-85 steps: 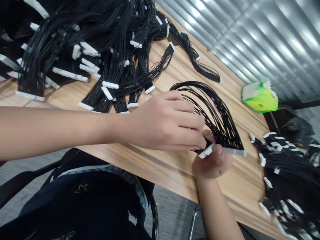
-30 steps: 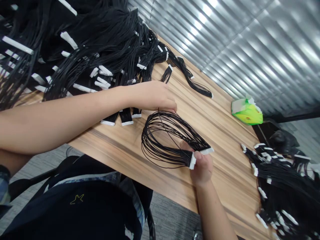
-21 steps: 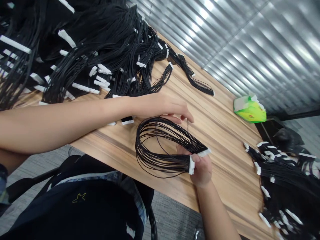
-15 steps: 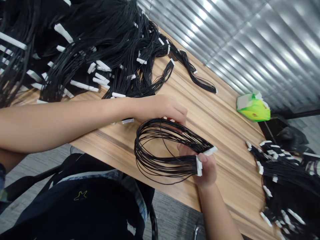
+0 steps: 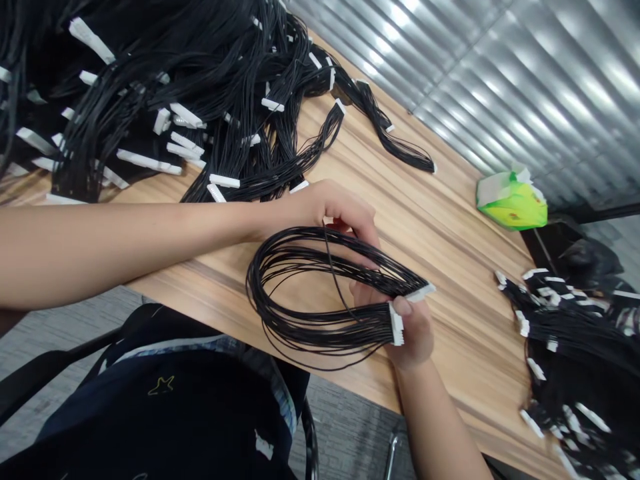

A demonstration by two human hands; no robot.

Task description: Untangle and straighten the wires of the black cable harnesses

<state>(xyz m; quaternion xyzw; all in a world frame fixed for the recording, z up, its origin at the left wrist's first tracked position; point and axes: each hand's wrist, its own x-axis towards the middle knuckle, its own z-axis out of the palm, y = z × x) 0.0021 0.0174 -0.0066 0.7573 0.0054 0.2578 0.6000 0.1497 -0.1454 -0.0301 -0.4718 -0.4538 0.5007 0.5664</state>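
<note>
A black wire harness [image 5: 310, 293] lies over the middle of the tabletop [image 5: 465, 373], held up by both hands. Its long axis runs roughly along the tabletop's near edge: the wires fan out into a wide, open loop whose rounded end points to the person's left, and they gather toward the right.

The right hand [image 5: 413, 330] pinches that gathered end between thumb and fingers. There, two white connectors [image 5: 397, 325] sit close together, one pointing toward the near edge and the other [image 5: 421, 292] angled toward the far right corner. The left hand [image 5: 333, 213] reaches across from the left, its fingers [image 5: 363, 230] curled in among the upper strands of the loop, and one thin wire stands apart from the rest beside them.

Beyond the left forearm, a large heap of similar harnesses [image 5: 200, 113] covers the far left of the tabletop. A second heap [image 5: 565, 340] lies at the right edge. A green-and-white packet [image 5: 511, 201] sits near the far edge, in front of a ribbed metal wall [image 5: 525, 87].
</note>
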